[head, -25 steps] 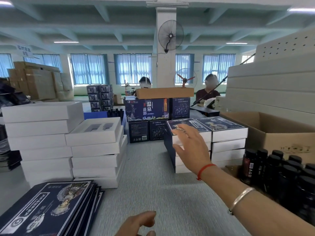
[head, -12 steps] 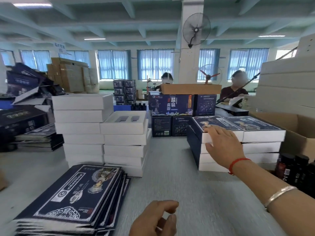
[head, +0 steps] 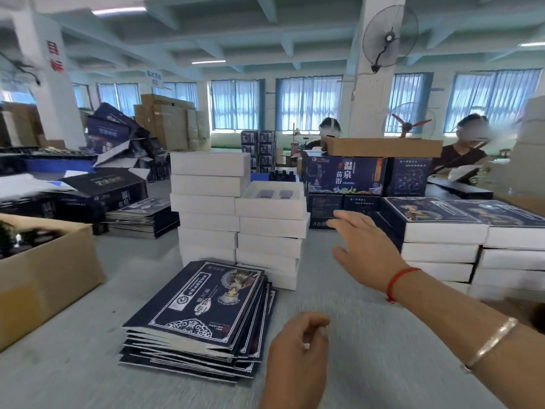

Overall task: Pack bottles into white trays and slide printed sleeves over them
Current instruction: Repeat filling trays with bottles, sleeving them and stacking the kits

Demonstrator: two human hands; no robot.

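Between packs, judging by the spread, empty right hand (head: 364, 249) above the bench (head: 339, 293) near the white trays (head: 269, 202), left hand (head: 298, 349) loosely curled, empty; next, probably grasping 1 tray.

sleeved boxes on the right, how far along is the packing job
Done: sleeved boxes already sit stacked at the right. In hand: nothing; the right hand reaches open above the table toward the white trays, and the left hand hangs loosely curled, holding nothing. Left: two tall stacks of trays and a pile of flat printed sleeves remain unused.
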